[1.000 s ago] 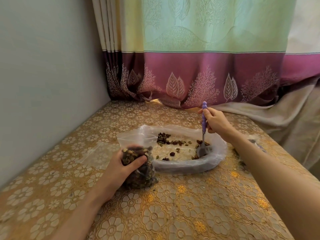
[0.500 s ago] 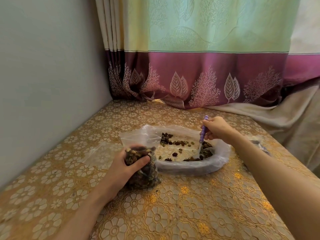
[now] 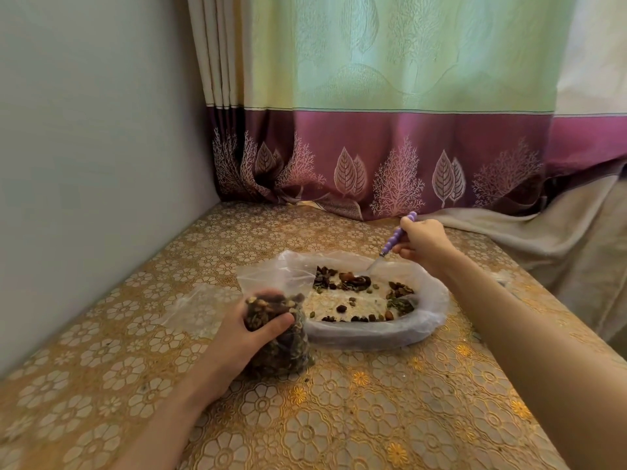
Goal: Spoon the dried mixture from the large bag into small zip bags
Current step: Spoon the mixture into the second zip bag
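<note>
- No brand, label or readable writing shows on any item.
- Count: two hands, one spoon, one large bag, one filled small bag, one flat empty-looking clear bag.
- A plain grey-blue wall [image 3: 95, 147] bounds the left side.
- A flat clear plastic bag [image 3: 200, 308] lies on the cloth, left of the filled one.
- The left hand [image 3: 249, 329] grips a small clear zip bag packed with dark dried mixture [image 3: 280, 340], fingers and thumb curled round its upper part; the bag stands on the table, touching the large bag's near-left rim.
- The large clear plastic bag with rolled-down rim [image 3: 431, 300] lies open at centre, holding scattered dark and green dried pieces over pale flakes.
- The right hand [image 3: 422, 240] pinches the purple ribbed handle of a metal spoon [image 3: 395, 240]; the bowl sits loaded among the pieces inside the large bag.
- The hands are well apart.
- The table [image 3: 339, 418] carries a gold floral lace-pattern cloth.
- A curtain, pale green above and magenta with leaf motifs below [image 3: 390, 147], hangs behind.
</note>
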`<state>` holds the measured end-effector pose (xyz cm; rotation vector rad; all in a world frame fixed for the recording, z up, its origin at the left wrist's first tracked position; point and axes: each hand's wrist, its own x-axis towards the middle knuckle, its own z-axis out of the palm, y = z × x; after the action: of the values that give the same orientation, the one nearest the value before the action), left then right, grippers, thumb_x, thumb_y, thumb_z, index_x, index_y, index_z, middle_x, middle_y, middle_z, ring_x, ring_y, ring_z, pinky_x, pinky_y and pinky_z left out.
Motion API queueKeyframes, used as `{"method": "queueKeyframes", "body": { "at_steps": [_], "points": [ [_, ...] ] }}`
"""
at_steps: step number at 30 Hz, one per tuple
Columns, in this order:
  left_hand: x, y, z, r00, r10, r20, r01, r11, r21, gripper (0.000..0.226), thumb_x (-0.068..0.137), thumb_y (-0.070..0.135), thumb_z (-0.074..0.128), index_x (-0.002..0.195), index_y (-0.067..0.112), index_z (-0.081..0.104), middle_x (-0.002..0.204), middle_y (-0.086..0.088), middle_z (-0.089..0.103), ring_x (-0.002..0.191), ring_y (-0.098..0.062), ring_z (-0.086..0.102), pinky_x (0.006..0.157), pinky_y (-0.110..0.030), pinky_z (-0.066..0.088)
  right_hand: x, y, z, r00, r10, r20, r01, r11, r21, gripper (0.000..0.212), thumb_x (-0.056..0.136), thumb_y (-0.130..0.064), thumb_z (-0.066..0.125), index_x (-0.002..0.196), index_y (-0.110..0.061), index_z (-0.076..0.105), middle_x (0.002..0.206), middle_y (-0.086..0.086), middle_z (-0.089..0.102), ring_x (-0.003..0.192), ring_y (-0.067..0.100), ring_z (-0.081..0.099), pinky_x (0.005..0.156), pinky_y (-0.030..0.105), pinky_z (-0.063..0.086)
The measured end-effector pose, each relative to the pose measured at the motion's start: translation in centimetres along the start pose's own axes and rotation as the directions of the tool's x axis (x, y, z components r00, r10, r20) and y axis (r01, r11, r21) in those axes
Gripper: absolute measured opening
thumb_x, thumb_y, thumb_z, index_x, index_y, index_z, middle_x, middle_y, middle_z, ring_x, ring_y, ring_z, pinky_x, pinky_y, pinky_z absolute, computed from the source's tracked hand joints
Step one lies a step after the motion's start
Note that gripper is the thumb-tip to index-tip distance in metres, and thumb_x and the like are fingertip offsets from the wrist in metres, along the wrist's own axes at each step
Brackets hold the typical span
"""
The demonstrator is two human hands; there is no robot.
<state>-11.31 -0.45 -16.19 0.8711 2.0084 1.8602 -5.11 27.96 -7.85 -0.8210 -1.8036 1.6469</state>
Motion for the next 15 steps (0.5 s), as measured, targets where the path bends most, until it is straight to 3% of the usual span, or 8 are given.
{"method": "queueKeyframes", "body": {
  "at_steps": [8, 11, 15],
  "points": [
    [0.0, 0.0, -0.2, 0.999, -0.02, 0.025, 0.019, 1.0, 0.018, 0.042, 0.062, 0.042, 0.079, 0.101, 0.039, 0.063, 0.111, 0.005, 0.062, 0.098, -0.006, 0.06, 0.073, -0.016, 0.048, -1.4, -4.8, 3.4, 0.986, -0.14, 0.087, 0.125, 0.979, 0.158, 0.037, 0.101, -0.017, 0.041, 0.069, -0.005, 0.053, 0.046, 0.006, 0.06, 0.042, 0.015, 0.059, 0.04, 0.02, 0.045],
    [-0.1, 0.1, -0.2, 1.0, -0.014, 0.027, 0.014, 1.0, 0.018, 0.042, 0.059, 0.043, 0.076, 0.099, 0.039, 0.063, 0.109, 0.007, 0.063, 0.092, 0.0, 0.06, 0.067, -0.009, 0.047, -2.3, -6.2, 4.9, 0.975, -0.181, 0.129, 0.158, 0.972, 0.172, 0.038, 0.101, -0.018, 0.04, 0.069, -0.004, 0.052, 0.046, 0.006, 0.06, 0.041, 0.015, 0.058, 0.033, 0.018, 0.04],
    [-0.1, 0.2, -0.2, 0.999, -0.021, 0.032, 0.021, 1.0, 0.01, 0.05, 0.056, 0.045, 0.076, 0.103, 0.036, 0.063, 0.109, 0.007, 0.064, 0.1, -0.006, 0.059, 0.072, -0.012, 0.047, -3.9, -7.2, 6.9, 0.942, -0.277, 0.191, 0.252, 0.956, 0.149, 0.037, 0.102, -0.019, 0.038, 0.071, -0.006, 0.052, 0.047, 0.005, 0.06, 0.041, 0.015, 0.057, 0.037, 0.018, 0.041]
  ]
}}
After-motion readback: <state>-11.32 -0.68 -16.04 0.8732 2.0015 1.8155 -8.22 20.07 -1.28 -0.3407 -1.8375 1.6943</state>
